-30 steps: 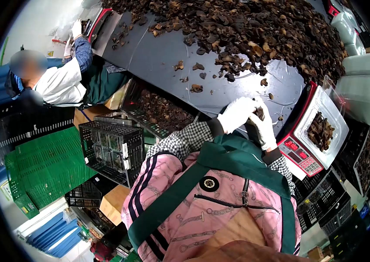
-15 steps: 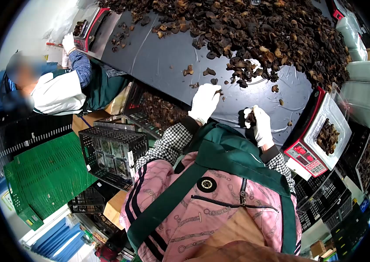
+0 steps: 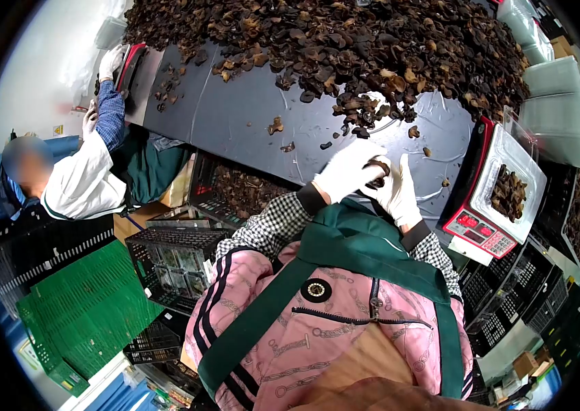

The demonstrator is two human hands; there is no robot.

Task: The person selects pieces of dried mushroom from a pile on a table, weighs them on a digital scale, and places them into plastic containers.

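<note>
Gloved left hand and right hand meet, grasping between them what appears to be dark fungus

The white-gloved left hand grips a small cluster of dark brown, curled pieces; the white-gloved right hand adjoins the cluster. Both hands are located over the near edge of a dark grey, flat table, which bears a broad brown heap. A red digital scale supports a clear plastic tray containing similar pieces.
</note>
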